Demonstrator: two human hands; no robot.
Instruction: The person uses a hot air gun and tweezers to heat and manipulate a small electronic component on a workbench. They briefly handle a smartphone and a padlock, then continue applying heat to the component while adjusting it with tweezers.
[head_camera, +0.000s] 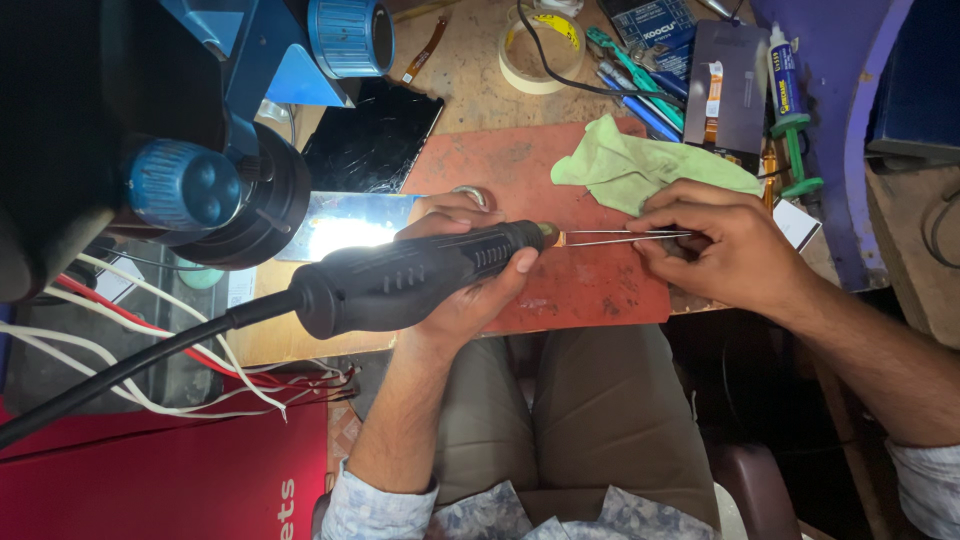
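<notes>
**A:** Rotary tool (415, 275) — I've got it wrapped tight in my left hand (455, 290), its tip pointing right, directly at the tweezers (620, 238).

**B:** And your right hand (725, 250)?

**A:** Pinched narrow on the tweezers, whose points touch the tool's nose, just above the red mat (590, 290). What they grip there is too small to tell.

**B:** Risk?

**A:** I'd judge the points could slip off the nose toward my left thumb. Beyond my right hand, the green cloth (640, 165) lies close enough to snag. Past that, the tape roll (535, 45) sits well apart.
</notes>
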